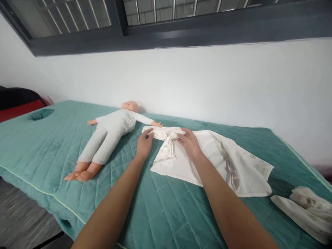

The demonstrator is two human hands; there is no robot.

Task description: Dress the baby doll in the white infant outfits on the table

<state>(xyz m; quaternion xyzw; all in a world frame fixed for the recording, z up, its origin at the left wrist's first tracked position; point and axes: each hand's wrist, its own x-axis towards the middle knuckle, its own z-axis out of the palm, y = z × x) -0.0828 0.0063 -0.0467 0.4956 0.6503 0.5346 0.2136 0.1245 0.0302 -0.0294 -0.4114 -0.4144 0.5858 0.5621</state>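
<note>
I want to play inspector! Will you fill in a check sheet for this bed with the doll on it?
Surface: teal quilted bed cover, smooth, with a round hollow at the far left.
Job's things: white baby garment spread flat, bunched at its middle.
Clutter: doll in a white suit lying face up to the left of the garment; folded cloths at the right edge.
Hands: left hand flat at the garment's sleeve edge; right hand on the bunched middle, grip unclear.
Cables: nothing seen.
Surroundings: white wall, barred window above, red and black object at far left.
</note>
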